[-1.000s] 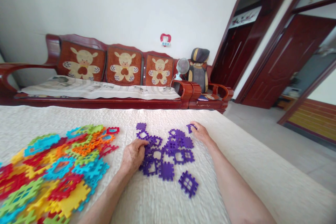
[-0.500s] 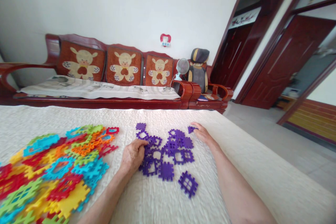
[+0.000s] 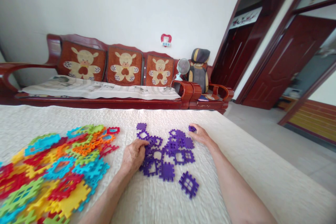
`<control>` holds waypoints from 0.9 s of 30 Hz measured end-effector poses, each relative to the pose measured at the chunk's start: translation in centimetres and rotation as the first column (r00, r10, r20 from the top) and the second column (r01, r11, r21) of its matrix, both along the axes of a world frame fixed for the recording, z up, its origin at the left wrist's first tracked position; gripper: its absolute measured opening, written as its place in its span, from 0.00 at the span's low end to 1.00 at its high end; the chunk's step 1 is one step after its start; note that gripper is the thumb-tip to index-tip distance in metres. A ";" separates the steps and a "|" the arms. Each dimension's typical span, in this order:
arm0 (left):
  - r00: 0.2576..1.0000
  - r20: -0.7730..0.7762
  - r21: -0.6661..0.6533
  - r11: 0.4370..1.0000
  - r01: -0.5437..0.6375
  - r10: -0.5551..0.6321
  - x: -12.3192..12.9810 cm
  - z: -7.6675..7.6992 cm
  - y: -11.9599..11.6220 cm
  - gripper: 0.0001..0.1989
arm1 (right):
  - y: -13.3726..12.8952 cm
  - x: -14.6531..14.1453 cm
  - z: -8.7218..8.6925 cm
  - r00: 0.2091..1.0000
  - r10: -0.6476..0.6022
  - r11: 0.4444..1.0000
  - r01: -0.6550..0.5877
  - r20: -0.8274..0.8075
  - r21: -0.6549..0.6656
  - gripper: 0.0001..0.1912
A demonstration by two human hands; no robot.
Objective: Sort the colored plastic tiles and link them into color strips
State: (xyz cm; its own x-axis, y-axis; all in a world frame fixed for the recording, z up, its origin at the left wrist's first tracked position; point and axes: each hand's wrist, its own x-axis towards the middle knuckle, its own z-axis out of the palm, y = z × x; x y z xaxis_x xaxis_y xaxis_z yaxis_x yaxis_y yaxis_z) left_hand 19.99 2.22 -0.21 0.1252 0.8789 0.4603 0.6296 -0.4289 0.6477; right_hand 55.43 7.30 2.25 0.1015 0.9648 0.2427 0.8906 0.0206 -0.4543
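Note:
My right hand (image 3: 201, 135) is closed on a small purple interlocking plastic tile (image 3: 191, 128), pinched at the far right of the purple pieces. My left hand (image 3: 134, 154) rests at the left edge of the purple tile pile (image 3: 172, 146), its fingers curled and the index finger touching the pieces. What lies under those curled fingers is hidden. Nearer to me, a solid purple tile (image 3: 167, 171) and a window-patterned purple tile (image 3: 189, 184) lie flat, the latter apart from the pile. Another purple tile (image 3: 141, 126) sits at the far end.
A heap of red, yellow, green, blue and orange tiles (image 3: 60, 168) covers the left of the cream tablecloth (image 3: 126, 203). Beyond the table stand a wooden sofa (image 3: 118, 102) with bear cushions, a small fan (image 3: 183, 66) and an armchair (image 3: 223, 92).
The purple tile in my right hand has turned and is now gripped closer between the fingers. My left hand stays almost where it was.

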 end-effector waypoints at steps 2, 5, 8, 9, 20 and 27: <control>1.000 -0.004 0.004 1.000 0.001 -0.001 0.0 0.0 0.0 0.15 | 0.1 0.1 -0.1 1.000 0.001 1.000 -0.001 0.006 0.002 0.25; 1.000 -0.011 0.006 1.000 0.002 -0.002 0.0 -0.1 0.1 0.15 | 0.2 0.3 -0.4 1.000 -0.008 1.000 0.008 0.019 0.012 0.27; 1.000 -0.008 -0.003 1.000 -0.002 0.002 0.0 0.0 0.1 0.15 | 0.4 0.5 -0.6 0.999 -0.014 1.000 0.014 0.032 0.021 0.29; 1.000 -0.006 -0.005 1.000 -0.004 0.004 0.0 0.0 0.1 0.15 | 0.5 0.5 -0.6 0.999 -0.010 1.000 0.010 0.036 0.023 0.29; 1.000 0.010 0.008 1.000 -0.004 0.004 0.0 0.2 -0.1 0.15 | 1.1 0.5 -0.9 0.999 -0.031 0.991 0.025 0.045 0.133 0.23; 1.000 0.009 0.005 1.000 -0.006 0.006 0.0 0.0 0.1 0.15 | -0.2 -1.5 1.3 0.994 0.040 0.954 -0.008 -0.099 0.301 0.18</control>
